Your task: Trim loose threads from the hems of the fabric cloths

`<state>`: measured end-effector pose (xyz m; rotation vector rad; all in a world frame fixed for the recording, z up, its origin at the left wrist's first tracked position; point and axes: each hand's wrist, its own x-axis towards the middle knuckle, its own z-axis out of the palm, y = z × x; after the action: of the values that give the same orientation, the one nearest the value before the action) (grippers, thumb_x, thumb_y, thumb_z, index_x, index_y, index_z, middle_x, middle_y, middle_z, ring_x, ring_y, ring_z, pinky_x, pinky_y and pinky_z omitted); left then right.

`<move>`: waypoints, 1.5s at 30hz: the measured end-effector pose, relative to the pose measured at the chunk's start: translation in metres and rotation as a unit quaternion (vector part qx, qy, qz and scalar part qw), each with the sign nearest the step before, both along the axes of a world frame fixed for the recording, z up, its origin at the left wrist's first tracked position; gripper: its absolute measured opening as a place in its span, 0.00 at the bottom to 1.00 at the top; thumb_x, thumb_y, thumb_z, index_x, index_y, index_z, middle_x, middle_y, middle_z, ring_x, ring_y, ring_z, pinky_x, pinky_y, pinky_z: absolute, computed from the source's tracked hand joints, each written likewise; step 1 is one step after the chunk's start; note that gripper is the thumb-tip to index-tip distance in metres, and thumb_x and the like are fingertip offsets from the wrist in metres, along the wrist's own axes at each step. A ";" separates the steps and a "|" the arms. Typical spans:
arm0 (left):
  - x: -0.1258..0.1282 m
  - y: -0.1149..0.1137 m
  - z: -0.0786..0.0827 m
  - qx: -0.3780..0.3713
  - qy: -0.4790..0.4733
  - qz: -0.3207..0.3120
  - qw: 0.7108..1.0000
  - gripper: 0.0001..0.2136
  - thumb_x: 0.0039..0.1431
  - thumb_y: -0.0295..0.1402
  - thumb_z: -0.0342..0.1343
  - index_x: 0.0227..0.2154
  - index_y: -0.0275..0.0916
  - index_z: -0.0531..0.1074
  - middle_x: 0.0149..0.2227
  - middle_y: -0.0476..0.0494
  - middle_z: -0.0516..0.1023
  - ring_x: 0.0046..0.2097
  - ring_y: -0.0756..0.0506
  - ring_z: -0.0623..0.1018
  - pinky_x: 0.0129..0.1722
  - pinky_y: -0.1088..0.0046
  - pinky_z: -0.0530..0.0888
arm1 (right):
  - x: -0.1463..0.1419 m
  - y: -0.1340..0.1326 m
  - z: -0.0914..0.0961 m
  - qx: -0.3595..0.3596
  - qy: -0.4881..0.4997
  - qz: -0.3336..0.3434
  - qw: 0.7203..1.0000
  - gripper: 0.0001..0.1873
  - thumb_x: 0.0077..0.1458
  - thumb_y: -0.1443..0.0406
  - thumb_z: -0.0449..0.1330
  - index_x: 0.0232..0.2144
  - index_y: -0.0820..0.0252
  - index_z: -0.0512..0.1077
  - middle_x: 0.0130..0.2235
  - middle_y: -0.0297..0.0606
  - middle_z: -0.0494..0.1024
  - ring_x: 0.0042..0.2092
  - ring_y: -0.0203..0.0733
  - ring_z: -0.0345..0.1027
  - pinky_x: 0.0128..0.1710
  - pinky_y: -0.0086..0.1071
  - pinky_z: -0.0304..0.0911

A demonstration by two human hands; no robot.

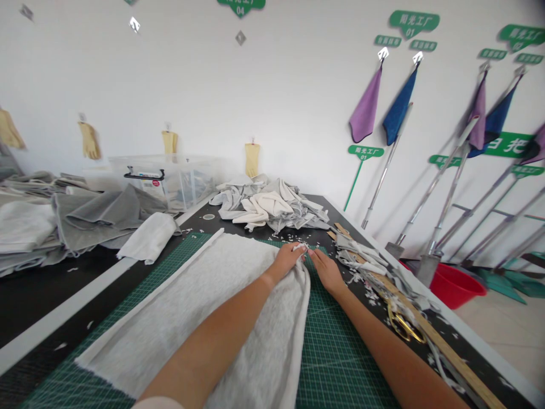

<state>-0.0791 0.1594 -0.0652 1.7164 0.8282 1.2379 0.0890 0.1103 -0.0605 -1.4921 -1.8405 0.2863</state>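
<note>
A light grey cloth (204, 284) with a fuzzy surface and thick hemmed sides lies on a green cutting mat (336, 346). My left hand (289, 258) is closed on its far right corner, which is bunched up a little off the mat. Close beside it, the fingertips of my right hand (327, 274) pinch at the same corner, almost touching the left fingers. What exactly sits between the right fingertips is small and partly hidden. The cloth's right side hangs in folds below my left hand.
A heap of pale cloths (272, 204) lies beyond the mat, and stacked grey cloths (97, 218) at left by a clear plastic box (187, 182). Gold-handled scissors (402, 324), scraps (361, 250) and a wooden strip (451, 358) line the right edge. A red basin (457, 287) stands beyond.
</note>
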 end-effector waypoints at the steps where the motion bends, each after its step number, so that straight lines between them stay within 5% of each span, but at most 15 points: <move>1: 0.000 0.001 -0.001 -0.002 -0.004 0.001 1.000 0.18 0.62 0.46 0.52 0.28 0.35 0.74 0.26 0.46 0.77 0.30 0.48 0.74 0.34 0.75 0.68 | 0.000 0.000 0.000 -0.003 -0.002 -0.004 1.000 0.24 0.67 0.45 0.42 0.28 0.53 0.63 0.27 0.32 0.69 0.30 0.41 0.64 0.31 0.32 0.54; 45: 0.001 0.003 -0.004 0.044 0.035 0.023 0.998 0.17 0.63 0.43 0.50 0.26 0.36 0.73 0.26 0.47 0.76 0.31 0.48 0.74 0.35 0.74 0.67 | -0.003 -0.003 0.002 -0.011 -0.043 -0.044 0.998 0.26 0.68 0.45 0.39 0.32 0.53 0.65 0.29 0.35 0.73 0.33 0.43 0.68 0.32 0.32 0.53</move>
<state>-0.0779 0.1628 -0.0693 1.8282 0.8706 1.2686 0.0856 0.1075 -0.0589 -1.6173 -1.8378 0.2045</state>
